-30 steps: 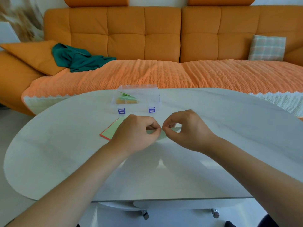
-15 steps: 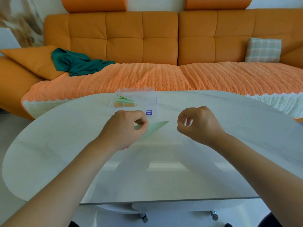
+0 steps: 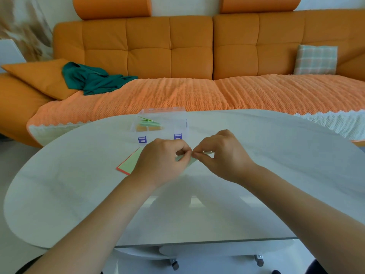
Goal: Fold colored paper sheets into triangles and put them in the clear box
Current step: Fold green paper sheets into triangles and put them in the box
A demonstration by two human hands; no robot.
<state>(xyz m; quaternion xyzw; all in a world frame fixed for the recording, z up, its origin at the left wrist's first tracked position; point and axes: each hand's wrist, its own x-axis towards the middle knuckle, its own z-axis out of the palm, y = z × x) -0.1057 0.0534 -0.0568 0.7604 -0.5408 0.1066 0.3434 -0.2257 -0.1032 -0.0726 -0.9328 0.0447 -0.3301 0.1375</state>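
Note:
A pale green folded paper point(image 3: 190, 159) is held just above the white table point(image 3: 276, 155), mostly hidden by my hands. My left hand point(image 3: 162, 163) pinches its left part and my right hand point(image 3: 221, 155) pinches it from the right, fingertips nearly touching. Left of my left hand lies a stack of flat sheets point(image 3: 129, 164), green on top with a red edge. Behind my hands stands the clear box point(image 3: 164, 123) with blue latches; green and orange folded papers lie in its left part.
An orange sofa point(image 3: 177, 56) runs behind the table, with a teal cloth point(image 3: 92, 79), an orange cushion point(image 3: 39, 76) and a checked pillow point(image 3: 316, 60) on it. The table's near edge is at the bottom, castors below it.
Half a second ago only my left hand held the paper and my right hand was apart from it. My right hand has come back and pinches the paper again.

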